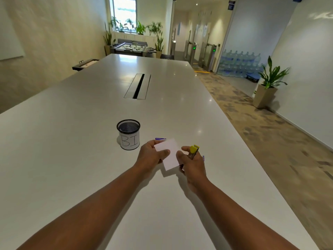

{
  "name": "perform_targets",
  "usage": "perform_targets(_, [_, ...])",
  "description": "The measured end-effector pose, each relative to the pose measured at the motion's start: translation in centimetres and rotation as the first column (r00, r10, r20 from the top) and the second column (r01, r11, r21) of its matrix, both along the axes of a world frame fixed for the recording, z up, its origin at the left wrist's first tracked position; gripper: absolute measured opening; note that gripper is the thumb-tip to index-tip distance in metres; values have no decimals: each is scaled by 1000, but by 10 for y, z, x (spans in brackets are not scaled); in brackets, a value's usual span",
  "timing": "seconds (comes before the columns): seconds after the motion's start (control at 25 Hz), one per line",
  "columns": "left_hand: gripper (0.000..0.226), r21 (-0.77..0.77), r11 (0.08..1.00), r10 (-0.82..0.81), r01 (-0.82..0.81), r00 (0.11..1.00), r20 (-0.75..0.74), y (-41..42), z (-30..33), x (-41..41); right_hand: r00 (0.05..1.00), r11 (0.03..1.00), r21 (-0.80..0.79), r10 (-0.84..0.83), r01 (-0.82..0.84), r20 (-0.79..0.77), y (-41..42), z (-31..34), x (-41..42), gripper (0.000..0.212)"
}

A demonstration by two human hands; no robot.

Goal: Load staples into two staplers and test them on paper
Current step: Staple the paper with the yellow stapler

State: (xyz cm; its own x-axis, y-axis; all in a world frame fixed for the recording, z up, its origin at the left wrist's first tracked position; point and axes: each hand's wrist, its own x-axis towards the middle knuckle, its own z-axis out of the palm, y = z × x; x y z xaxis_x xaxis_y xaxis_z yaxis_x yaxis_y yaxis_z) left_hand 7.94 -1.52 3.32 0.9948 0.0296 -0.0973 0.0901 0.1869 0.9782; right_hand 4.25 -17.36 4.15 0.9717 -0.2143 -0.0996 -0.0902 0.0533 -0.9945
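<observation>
My left hand [152, 153] pinches a small white sheet of paper [170, 157] by its left edge, thumb on top, just above the white table [72, 150]. My right hand [193, 164] grips a small yellow stapler [194, 150], its yellow end sticking up past the fingers, right beside the paper's right edge. A small purple box [160, 139] lies on the table just behind the paper, partly hidden. A sliver of another purple thing [203, 158] shows behind my right hand.
A black mesh cup [128, 134] with a white label marked "BI" stands left of my hands. A cable slot [137, 86] is set in the table's middle. The table's right edge runs close to my right arm, with carpeted floor beyond.
</observation>
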Motion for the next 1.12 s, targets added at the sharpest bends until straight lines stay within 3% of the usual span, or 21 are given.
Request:
perform_targets(0.24, [14,112,992,37,-56,986,162,10,-18,-7,987,987,-29,156,-157,-26,6,-12,1,13])
perform_targets(0.4, [5,104,992,55,-70,989,140,13,-32,-8,980,977,-75,195,-198,-50,7,-16,7,15])
perform_targets(0.56, [22,-73,992,-100,103,994,44,17,-31,-11,979,977,-65,198,-201,-49,5,-19,11,13])
perform_targets(0.72, [51,-49,984,-169,171,985,29,21,-18,-12,971,967,-83,240,-239,-7,3,-22,6,13])
perform_targets(0.8, [37,107,981,-172,161,979,106,22,-17,-12,970,958,-158,244,-241,1,3,-25,5,15])
perform_targets(0.92, [15,459,888,-130,16,967,219,17,-18,-18,971,956,-191,235,-224,34,4,-28,4,12])
perform_targets(1.12, [14,543,794,77,-272,932,354,11,-20,-22,982,963,-224,171,-149,83,3,-34,0,10])
